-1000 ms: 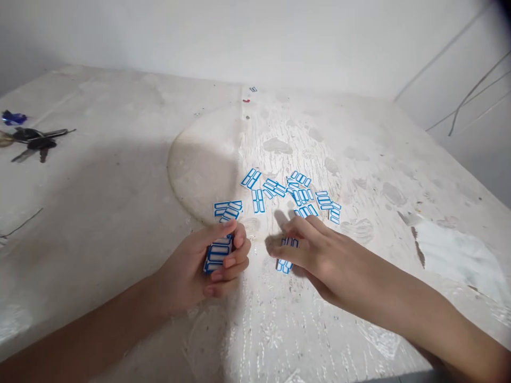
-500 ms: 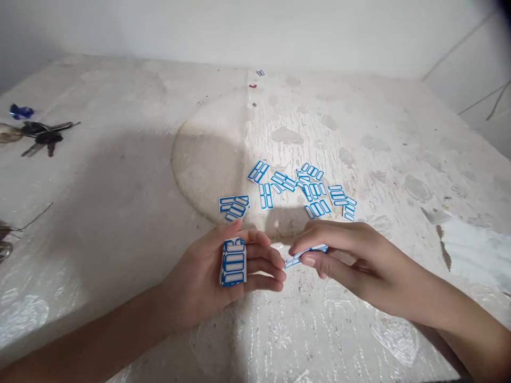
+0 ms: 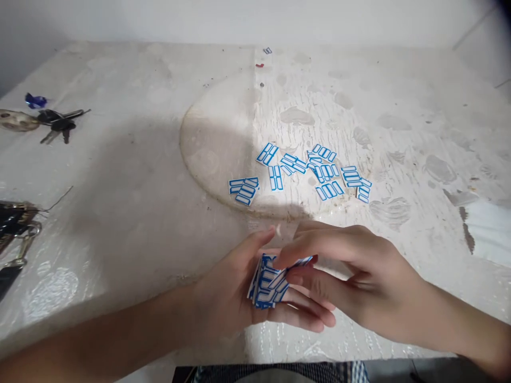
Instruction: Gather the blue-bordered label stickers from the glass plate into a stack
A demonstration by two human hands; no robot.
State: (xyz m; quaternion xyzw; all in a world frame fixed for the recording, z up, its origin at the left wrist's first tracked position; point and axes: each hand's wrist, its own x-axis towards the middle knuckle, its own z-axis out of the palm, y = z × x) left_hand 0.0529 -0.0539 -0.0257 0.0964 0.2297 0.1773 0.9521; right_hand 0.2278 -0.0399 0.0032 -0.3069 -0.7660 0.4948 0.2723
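Note:
My left hand point(image 3: 231, 287) is turned palm up, its fingers stretched out beneath a small stack of blue-and-white labels point(image 3: 263, 287) that it holds. Over it, my right hand point(image 3: 351, 266) pinches one more blue-and-white label point(image 3: 302, 261) between thumb and index finger. That label is tilted and reaches over the stack, partly hidden by my fingers. Beyond the hands, several loose labels lie on the table point(image 3: 139, 213): one pair point(image 3: 244, 190) at the left, an overlapping cluster point(image 3: 325, 171) in the middle, and another pair point(image 3: 357, 183) to the right.
At the left lie a bunch of keys point(image 3: 59, 122), a blue wrapper point(image 3: 35, 100) and a dark strap with a metal clasp point(image 3: 22, 250). A white paper piece point(image 3: 489, 231) is at the right. Small scraps point(image 3: 260, 66) lie near the back wall.
My right hand has brought its label from beside the left fingers onto the stack in my left palm. The view has shifted, and the table's front edge now shows.

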